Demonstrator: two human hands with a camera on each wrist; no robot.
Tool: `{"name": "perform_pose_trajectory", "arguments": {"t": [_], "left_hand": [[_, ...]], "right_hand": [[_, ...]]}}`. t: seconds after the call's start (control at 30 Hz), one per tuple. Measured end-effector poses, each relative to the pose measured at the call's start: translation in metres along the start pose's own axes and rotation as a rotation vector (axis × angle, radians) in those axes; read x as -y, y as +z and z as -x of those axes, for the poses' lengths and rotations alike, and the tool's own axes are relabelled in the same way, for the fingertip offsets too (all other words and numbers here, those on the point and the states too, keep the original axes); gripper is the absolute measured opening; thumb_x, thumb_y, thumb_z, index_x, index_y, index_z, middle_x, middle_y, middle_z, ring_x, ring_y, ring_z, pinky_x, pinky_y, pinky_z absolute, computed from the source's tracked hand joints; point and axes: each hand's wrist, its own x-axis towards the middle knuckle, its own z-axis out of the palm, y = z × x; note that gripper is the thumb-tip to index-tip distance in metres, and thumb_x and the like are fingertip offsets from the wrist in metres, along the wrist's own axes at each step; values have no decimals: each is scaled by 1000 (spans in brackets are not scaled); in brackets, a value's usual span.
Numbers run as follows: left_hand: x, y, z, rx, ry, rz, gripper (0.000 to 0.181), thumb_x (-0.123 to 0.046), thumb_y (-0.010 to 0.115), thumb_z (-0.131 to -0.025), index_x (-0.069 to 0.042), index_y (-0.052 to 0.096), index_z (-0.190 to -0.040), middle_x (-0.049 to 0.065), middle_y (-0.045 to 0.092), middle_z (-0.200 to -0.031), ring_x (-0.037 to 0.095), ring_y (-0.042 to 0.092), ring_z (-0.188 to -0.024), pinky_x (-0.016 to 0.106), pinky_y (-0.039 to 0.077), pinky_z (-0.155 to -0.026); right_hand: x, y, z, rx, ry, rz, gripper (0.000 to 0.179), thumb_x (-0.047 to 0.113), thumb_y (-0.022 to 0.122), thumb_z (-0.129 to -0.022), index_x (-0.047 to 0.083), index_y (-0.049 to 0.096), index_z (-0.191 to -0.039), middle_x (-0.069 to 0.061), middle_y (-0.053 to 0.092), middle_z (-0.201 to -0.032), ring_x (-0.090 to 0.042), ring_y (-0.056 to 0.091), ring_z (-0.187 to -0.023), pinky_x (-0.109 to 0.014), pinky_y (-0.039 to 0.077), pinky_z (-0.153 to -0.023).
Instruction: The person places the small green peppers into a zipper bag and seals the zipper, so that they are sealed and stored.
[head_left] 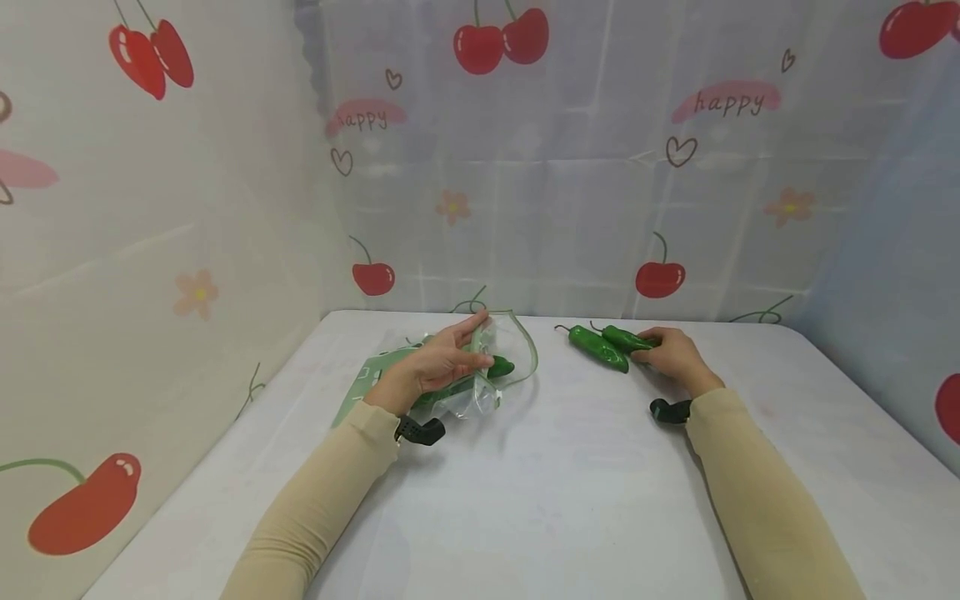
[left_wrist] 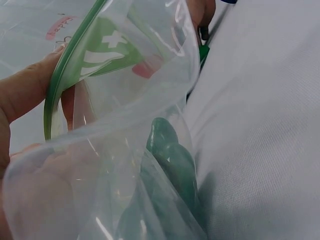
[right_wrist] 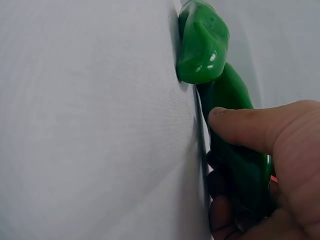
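My left hand point(head_left: 438, 362) holds a clear zip-top bag point(head_left: 467, 406) by its green-edged mouth, which gapes toward the right. In the left wrist view, the thumb and fingers are around the bag's green zip strip point(left_wrist: 54, 95). Inside the bag lie green peppers point(left_wrist: 180, 167), blurred by the plastic. On the right, my right hand point(head_left: 675, 358) grips a glossy green pepper point(head_left: 624, 338) lying on the table, thumb on its side point(right_wrist: 240, 150). Another green pepper point(head_left: 598, 348) lies beside it, close to or touching it, its thin stem pointing left.
A white-covered table point(head_left: 540, 492) extends under both arms. Behind it hangs a pale curtain point(head_left: 570, 192) with cherry prints, and similar sheets stand at both sides. A dark wrist band point(head_left: 420, 430) is on the left wrist, with another point(head_left: 670, 411) on the right.
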Motion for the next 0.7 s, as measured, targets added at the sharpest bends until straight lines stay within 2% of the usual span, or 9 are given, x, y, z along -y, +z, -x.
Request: {"name": "perform_pose_trajectory", "arguments": {"t": [0.33, 0.57, 0.7], "left_hand": [[2, -3, 0, 8, -1, 14, 98, 17, 60, -93, -26, 12, -167, -10, 5, -175, 28, 20, -156, 21, 56, -85], [2, -3, 0, -5, -2, -30, 98, 14, 63, -94, -28, 14, -167, -11, 7, -175, 22, 20, -156, 21, 55, -86], [1, -4, -1, -8, 3, -41, 98, 13, 64, -94, -30, 14, -167, -12, 8, -175, 23, 21, -157, 21, 56, -85]], "right_hand": [[-2, 3, -2, -28, -26, 3, 58, 27, 66, -98, -7, 52, -143, -32, 52, -140, -42, 50, -119, -60, 42, -109], [-3, 2, -3, -16, -33, -28, 57, 26, 65, -100, -5, 51, -145, -30, 52, -141, -41, 50, -120, -60, 43, -109], [1, -1, -6, -17, -37, -41, 56, 27, 64, -100, -3, 50, -146, -29, 52, -141, -41, 49, -122, -61, 42, -110]]}}
